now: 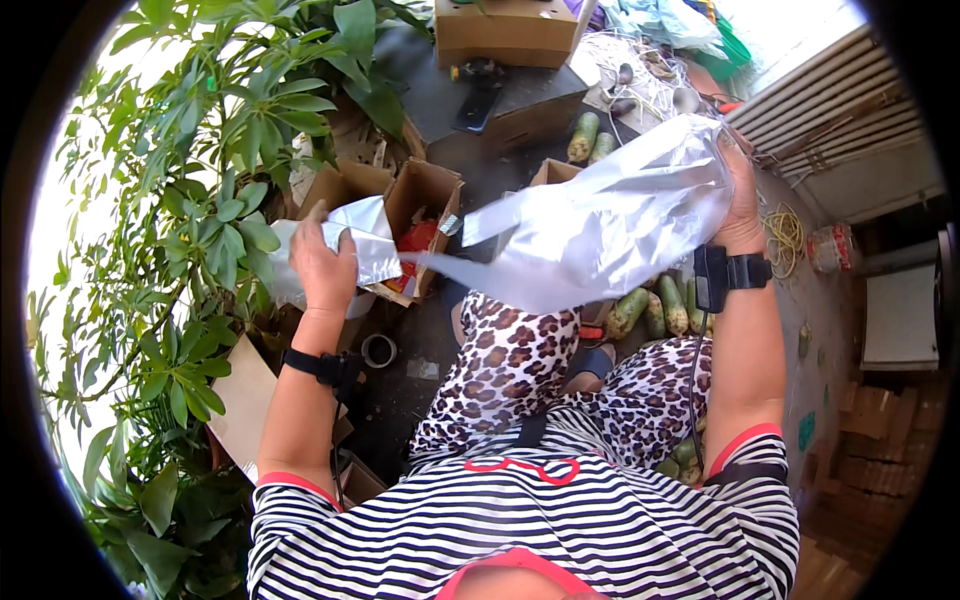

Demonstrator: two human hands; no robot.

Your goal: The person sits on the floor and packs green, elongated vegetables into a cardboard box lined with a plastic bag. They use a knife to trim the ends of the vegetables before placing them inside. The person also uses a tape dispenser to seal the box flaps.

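Observation:
My right hand [739, 191] grips one end of a thin, shiny clear plastic bag [600, 217], which spreads out leftward above my knees. Its fingers are partly hidden behind the film. On the left, my left hand [322, 262] lies over a stack of silvery plastic bags [369, 244] beside a cardboard box; its fingers are slightly spread, and whether they hold film cannot be told. A narrow tail of the spread bag reaches towards that stack. Below the bag, several green radishes [628, 311] lie near my knees.
Open cardboard boxes [427, 187] stand ahead, one holding red items. A phone [477, 107] lies on a dark surface before a closed-looking carton [504, 34]. Leafy plants [247, 225] crowd the left. A small cup [379, 350] is on the floor; yellow cord [784, 240] and a ribbed radiator [825, 97] are right.

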